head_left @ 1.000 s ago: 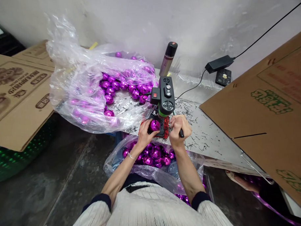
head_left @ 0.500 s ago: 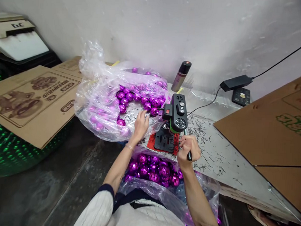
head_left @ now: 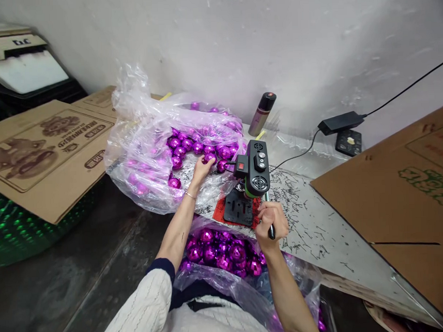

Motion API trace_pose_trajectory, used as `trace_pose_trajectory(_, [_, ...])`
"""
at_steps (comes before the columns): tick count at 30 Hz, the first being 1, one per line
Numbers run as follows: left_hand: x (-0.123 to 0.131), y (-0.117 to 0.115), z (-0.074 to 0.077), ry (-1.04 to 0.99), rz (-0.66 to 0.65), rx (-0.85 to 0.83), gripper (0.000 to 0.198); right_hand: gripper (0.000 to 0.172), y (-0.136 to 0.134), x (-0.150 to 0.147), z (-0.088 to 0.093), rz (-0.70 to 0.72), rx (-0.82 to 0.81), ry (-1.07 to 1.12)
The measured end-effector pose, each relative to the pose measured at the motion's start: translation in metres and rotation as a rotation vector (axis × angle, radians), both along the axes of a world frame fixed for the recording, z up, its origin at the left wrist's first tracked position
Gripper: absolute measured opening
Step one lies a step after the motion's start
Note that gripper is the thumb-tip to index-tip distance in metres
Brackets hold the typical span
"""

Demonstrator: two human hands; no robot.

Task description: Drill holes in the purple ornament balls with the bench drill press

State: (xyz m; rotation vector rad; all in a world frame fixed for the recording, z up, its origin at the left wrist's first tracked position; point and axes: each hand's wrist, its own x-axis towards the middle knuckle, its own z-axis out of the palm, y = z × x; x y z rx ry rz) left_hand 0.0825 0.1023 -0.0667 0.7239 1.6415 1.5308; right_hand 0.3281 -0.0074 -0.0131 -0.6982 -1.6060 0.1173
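My left hand (head_left: 201,167) reaches into a clear plastic bag (head_left: 140,140) on the table and closes its fingers round a shiny purple faceted ball (head_left: 208,158) among several more. My right hand (head_left: 270,219) is wrapped round the black lever handle (head_left: 271,230) of a small black bench press (head_left: 253,168) with a red switch. The press's black base plate (head_left: 238,210) sits on a red mat and has nothing on it. Below the table edge, a second clear bag (head_left: 224,250) holds several purple balls.
The metal table top (head_left: 318,225) is strewn with small dark wire bits. A spray can (head_left: 262,114) stands by the wall. A power adapter (head_left: 338,122) and cable lie at the back right. Cardboard sheets lie left (head_left: 43,153) and right (head_left: 404,198). A green-lit crate (head_left: 13,231) sits far left.
A ball that my left hand held on the base plate is gone from it. The left hand moved up-left into the bag and closed on another ball. My right hand stayed on the lever.
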Motion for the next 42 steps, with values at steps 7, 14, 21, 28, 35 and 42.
trace_pose_trajectory(7, [-0.006,-0.083,0.013,-0.474,-0.113,0.172,0.039,0.033,0.0,0.0,-0.002,-0.001,-0.019,0.004])
trace_pose_trajectory(14, [0.023,-0.142,0.011,-0.518,-0.22,0.175,0.048,0.031,0.0,0.0,0.0,-0.009,-0.01,-0.013])
trace_pose_trajectory(21, [0.053,-0.152,0.0,-0.566,-0.245,0.083,0.053,0.03,-0.001,0.0,0.003,-0.035,-0.004,-0.041])
trace_pose_trajectory(28, [0.085,-0.128,-0.025,-0.255,-0.144,0.018,0.058,0.029,-0.001,0.001,0.001,-0.015,-0.004,-0.048])
trace_pose_trajectory(35, [0.105,-0.118,-0.04,0.331,-0.218,0.105,0.055,0.027,-0.002,0.002,-0.002,-0.018,-0.019,-0.051])
trace_pose_trajectory(42, [0.102,-0.12,-0.04,0.724,-0.319,0.2,0.054,0.028,-0.002,0.002,0.0,-0.022,-0.012,-0.066])
